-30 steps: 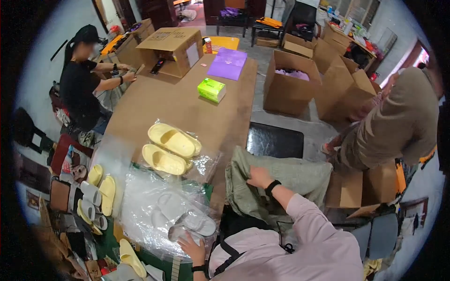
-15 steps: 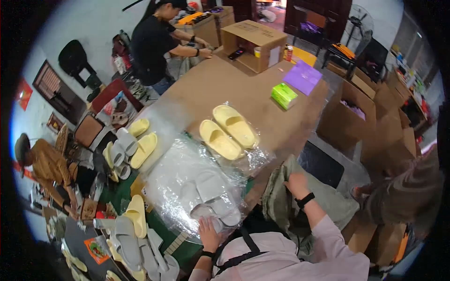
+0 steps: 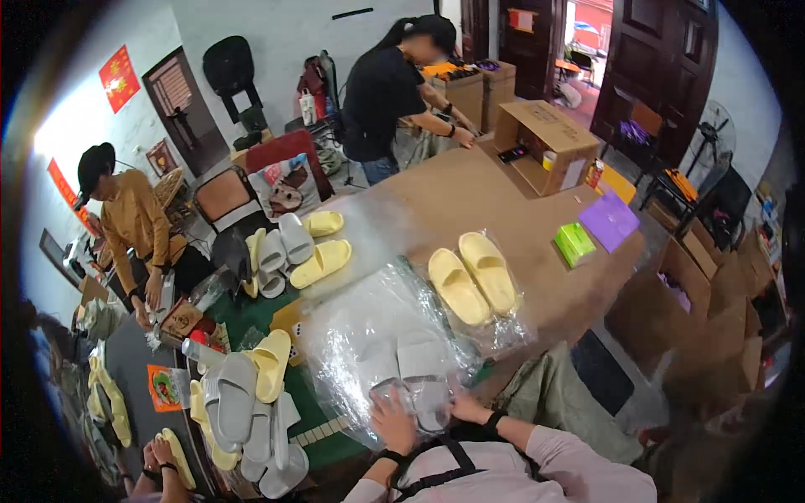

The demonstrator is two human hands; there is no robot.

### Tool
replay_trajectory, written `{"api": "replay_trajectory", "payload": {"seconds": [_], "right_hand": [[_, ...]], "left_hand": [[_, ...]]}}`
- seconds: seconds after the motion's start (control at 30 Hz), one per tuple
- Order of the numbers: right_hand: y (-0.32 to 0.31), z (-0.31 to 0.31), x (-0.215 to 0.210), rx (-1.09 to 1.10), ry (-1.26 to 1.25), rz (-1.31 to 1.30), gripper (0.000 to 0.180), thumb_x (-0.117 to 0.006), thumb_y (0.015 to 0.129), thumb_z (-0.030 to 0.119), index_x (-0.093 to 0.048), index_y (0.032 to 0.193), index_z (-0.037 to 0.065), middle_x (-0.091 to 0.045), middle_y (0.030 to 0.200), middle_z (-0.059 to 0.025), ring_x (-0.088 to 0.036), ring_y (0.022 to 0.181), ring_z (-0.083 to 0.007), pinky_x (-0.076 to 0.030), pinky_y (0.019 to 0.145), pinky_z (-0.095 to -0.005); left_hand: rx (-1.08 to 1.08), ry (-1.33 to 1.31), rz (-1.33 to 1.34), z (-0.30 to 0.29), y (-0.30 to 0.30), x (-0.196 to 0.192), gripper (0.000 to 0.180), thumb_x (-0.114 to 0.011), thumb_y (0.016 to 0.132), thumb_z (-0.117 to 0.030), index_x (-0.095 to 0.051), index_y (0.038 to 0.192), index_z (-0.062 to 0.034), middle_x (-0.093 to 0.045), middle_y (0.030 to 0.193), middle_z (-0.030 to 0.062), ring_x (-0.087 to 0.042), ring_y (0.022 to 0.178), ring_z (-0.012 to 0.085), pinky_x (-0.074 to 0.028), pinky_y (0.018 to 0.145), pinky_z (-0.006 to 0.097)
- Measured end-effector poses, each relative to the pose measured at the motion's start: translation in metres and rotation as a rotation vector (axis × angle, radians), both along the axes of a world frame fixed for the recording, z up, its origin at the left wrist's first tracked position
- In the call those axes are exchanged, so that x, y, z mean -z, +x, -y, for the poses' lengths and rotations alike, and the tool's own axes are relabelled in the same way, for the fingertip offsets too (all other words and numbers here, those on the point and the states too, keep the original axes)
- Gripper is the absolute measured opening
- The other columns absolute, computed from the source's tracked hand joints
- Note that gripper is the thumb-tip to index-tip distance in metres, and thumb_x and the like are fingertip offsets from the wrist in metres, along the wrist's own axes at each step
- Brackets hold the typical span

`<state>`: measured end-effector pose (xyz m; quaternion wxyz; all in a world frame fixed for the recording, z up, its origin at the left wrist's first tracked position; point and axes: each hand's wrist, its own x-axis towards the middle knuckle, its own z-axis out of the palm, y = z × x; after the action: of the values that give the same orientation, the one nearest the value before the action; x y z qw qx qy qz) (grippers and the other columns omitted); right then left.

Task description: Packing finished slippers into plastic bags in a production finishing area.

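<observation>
A pair of grey slippers (image 3: 408, 360) lies under a clear plastic bag (image 3: 369, 318) at the near edge of the brown table (image 3: 470, 201). My left hand (image 3: 394, 419) presses on the near end of the bag, fingers spread over the left slipper's heel. My right hand (image 3: 464, 407) rests at the bag's edge beside the right slipper, touching the plastic. A pair of yellow slippers (image 3: 472, 277) in another clear bag lies just beyond, to the right.
Loose grey and yellow slippers (image 3: 251, 394) pile at the left, more (image 3: 293, 247) farther back. A green box (image 3: 573, 243), purple sheet (image 3: 608, 220) and open carton (image 3: 545, 142) sit on the table. A person in black (image 3: 386, 84) works at the far end; another in orange (image 3: 134, 226) stands left.
The view has swung left and nearer. My right hand has come from my lap side onto the bag next to the grey slippers; the left hand stays on the bag.
</observation>
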<state>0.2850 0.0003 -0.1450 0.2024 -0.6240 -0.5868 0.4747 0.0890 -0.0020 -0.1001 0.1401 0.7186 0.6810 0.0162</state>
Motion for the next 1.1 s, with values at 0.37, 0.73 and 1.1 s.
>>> {"api": "replay_trajectory", "payload": {"seconds": [0.37,0.73,1.1], "right_hand": [[-0.018,-0.017,0.012,-0.001,0.121,-0.352,0.066,-0.055,0.085,0.044,-0.037,0.127,-0.003,-0.050,0.120,-0.0234,-0.047,0.111,-0.0338,-0.035,0.096,-0.0353],[-0.034,-0.053,-0.052,0.399,-0.189,-0.699,0.049,-0.056,0.087,0.027,-0.040,0.123,-0.001,-0.059,0.085,-0.0093,-0.055,0.073,-0.0139,-0.045,0.067,-0.0285],[-0.045,-0.053,0.015,0.485,-0.178,-0.890,0.029,-0.045,0.085,0.005,-0.041,0.114,-0.002,-0.058,0.084,-0.0098,-0.060,0.068,-0.0192,-0.051,0.061,-0.0288]], "left_hand": [[0.098,0.145,0.341,0.005,-0.042,0.037,0.059,-0.051,0.080,-0.010,-0.035,0.136,-0.0153,-0.032,0.134,0.0285,-0.028,0.121,0.0519,-0.023,0.102,0.054],[-0.017,0.005,0.361,0.002,-0.035,0.003,0.066,-0.050,0.081,-0.005,-0.021,0.140,-0.0055,-0.028,0.131,0.0370,-0.034,0.118,0.0513,-0.036,0.096,0.048],[-0.139,-0.050,0.527,-0.023,-0.067,0.051,0.057,-0.045,0.081,-0.003,-0.029,0.136,-0.0025,-0.039,0.125,0.0345,-0.043,0.110,0.0475,-0.039,0.091,0.046]]}}
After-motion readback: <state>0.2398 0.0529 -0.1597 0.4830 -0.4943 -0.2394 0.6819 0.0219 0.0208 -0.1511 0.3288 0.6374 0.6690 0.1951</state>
